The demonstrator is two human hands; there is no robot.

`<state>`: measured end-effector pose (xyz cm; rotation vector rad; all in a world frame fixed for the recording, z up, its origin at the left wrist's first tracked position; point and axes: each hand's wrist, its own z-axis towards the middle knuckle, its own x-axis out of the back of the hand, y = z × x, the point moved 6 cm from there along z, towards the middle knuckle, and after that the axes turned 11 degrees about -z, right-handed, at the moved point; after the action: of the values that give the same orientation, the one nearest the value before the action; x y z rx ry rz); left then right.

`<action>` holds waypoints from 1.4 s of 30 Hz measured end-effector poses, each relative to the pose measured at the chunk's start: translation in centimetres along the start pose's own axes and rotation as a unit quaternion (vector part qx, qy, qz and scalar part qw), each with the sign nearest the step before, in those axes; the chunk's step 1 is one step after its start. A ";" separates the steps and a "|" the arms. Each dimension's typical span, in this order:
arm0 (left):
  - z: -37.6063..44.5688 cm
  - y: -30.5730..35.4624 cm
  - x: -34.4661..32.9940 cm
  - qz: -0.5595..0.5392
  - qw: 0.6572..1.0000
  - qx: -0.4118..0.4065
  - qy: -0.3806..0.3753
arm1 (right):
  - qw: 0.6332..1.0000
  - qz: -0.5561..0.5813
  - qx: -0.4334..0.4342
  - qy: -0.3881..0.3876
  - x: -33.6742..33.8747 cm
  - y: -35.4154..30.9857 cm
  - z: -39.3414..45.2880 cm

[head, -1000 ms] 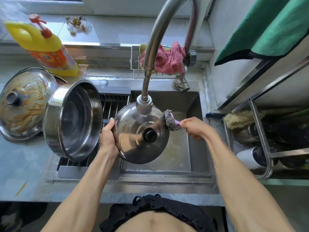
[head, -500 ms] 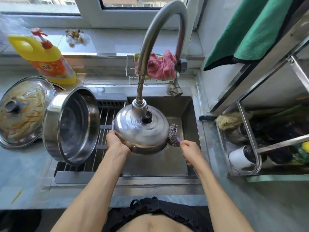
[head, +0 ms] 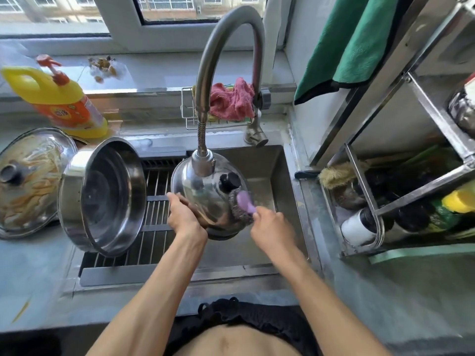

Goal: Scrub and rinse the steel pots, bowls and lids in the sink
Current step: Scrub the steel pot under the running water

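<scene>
While the steel lid [head: 205, 199] is held over the sink [head: 280, 176] under the faucet head [head: 203, 160], head view: left hand [head: 183, 217] is clamped on its near rim, right hand [head: 270, 224] is closed on the purple-handled wire scrubber [head: 241, 205], pressed against the lid's dome beside the knob [head: 228, 181]. Scrub step is judged in hand. Rinsing is called for next; a second, soiled lid [head: 28, 181] on the table and the pot [head: 102, 196] on the rack are left.

Faucet head [head: 203, 163] hides part of the steel lid [head: 205, 199]; glass-lidded pan [head: 30, 181] cut off at left edge.
</scene>
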<state>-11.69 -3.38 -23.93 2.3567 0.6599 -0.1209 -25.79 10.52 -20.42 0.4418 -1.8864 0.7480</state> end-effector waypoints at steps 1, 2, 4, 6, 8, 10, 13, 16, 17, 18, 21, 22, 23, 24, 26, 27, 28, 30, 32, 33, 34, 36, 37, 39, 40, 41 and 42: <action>-0.2 0.1 0.0 -0.005 1.000 0.004 0.003 | 0.999 -0.007 0.035 -0.003 -0.4 -1.4 -0.8; -0.2 0.1 0.1 -0.008 1.000 0.007 0.007 | 0.997 -0.010 0.070 -0.009 -0.7 -2.6 -1.6; -0.2 0.3 0.7 0.001 1.000 0.013 0.010 | 0.997 -0.012 0.069 -0.017 -1.1 -2.3 -1.7; 0.1 0.7 1.1 0.013 1.000 0.003 0.011 | 1.000 -0.006 0.007 -0.027 -1.2 -0.1 -0.2; 0.2 0.6 1.2 0.010 1.000 -0.001 0.015 | 0.999 -0.022 0.001 -0.024 -1.2 0.1 -0.2; 0.0 0.7 0.5 0.009 1.000 -0.002 0.007 | 0.997 -0.036 0.064 -0.011 -0.9 -2.6 -1.5; 0.2 0.2 0.1 0.050 0.999 -0.012 -0.016 | 0.996 -0.023 0.085 0.002 0.0 -3.8 -1.5; 0.1 0.0 -0.2 0.075 0.996 -0.034 -0.030 | 0.999 -0.021 0.031 0.005 0.6 -2.3 0.0; 0.1 0.1 -0.4 0.092 0.995 -0.037 -0.032 | 0.998 -0.035 0.055 0.015 0.7 -3.1 -0.4; 0.0 0.1 -0.6 0.106 0.993 -0.038 -0.039 | 0.995 -0.048 0.088 0.018 0.7 -4.4 -1.2; 0.5 0.0 -0.9 0.156 0.984 -0.052 -0.068 | 0.993 -0.044 0.105 0.019 1.2 -5.4 -0.7; 0.7 0.1 -0.8 0.179 0.979 -0.061 -0.080 | 0.997 -0.035 0.068 0.014 1.5 -4.2 0.6; 0.7 0.3 -0.8 0.198 0.973 -0.071 -0.097 | 0.999 -0.030 0.036 0.015 1.9 -3.0 1.9; 0.8 0.5 -0.8 0.219 0.967 -0.079 -0.109 | 0.999 -0.039 0.023 0.016 2.2 -2.3 2.8; 1.2 1.1 -1.0 0.249 0.958 -0.087 -0.111 | 0.995 -0.067 0.065 0.027 2.3 -3.1 2.3; 1.3 1.3 -1.1 0.259 0.956 -0.082 -0.106 | 0.991 -0.078 0.107 0.029 2.3 -4.2 1.7; 1.7 1.4 -1.1 0.264 0.956 -0.071 -0.106 | 0.986 -0.085 0.141 0.026 2.2 -5.1 1.0; 2.1 1.4 -1.2 0.254 0.959 -0.039 -0.119 | 0.986 -0.088 0.133 0.037 2.8 -4.7 2.4; 2.7 1.5 -1.3 0.261 0.955 -0.028 -0.136 | 0.993 -0.082 0.067 0.041 3.7 -2.8 4.7; 2.9 1.7 -1.4 0.269 0.952 -0.029 -0.143 | 0.992 -0.098 0.064 0.047 3.9 -2.6 5.2; 3.3 1.8 -1.5 0.278 0.949 -0.025 -0.148 | 0.989 -0.110 0.086 0.052 3.6 -3.0 5.0; 4.2 2.3 -1.7 0.284 0.946 -0.004 -0.159 | 0.977 -0.134 0.158 0.044 3.1 -4.9 3.9; 4.4 2.6 -1.6 0.280 0.946 0.004 -0.161 | 0.975 -0.137 0.171 0.042 3.1 -5.1 3.9; 4.8 2.8 -1.6 0.281 0.944 0.021 -0.173 | 0.983 -0.135 0.117 0.028 3.5 -3.5 5.9; 5.0 2.9 -1.5 0.271 0.947 0.024 -0.172 | 0.987 -0.134 0.084 0.015 3.6 -2.5 6.8; 4.9 3.1 -1.2 0.265 0.950 0.024 -0.164 | 0.987 -0.141 0.075 0.012 3.5 -2.2 7.2; 4.8 3.1 -1.1 0.258 0.952 0.026 -0.161 | 0.984 -0.148 0.097 0.018 3.2 -2.5 6.8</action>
<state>-10.68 -8.87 -25.55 2.4028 -0.1241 -0.2824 -30.27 4.15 -18.73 0.8078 -1.6702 0.7349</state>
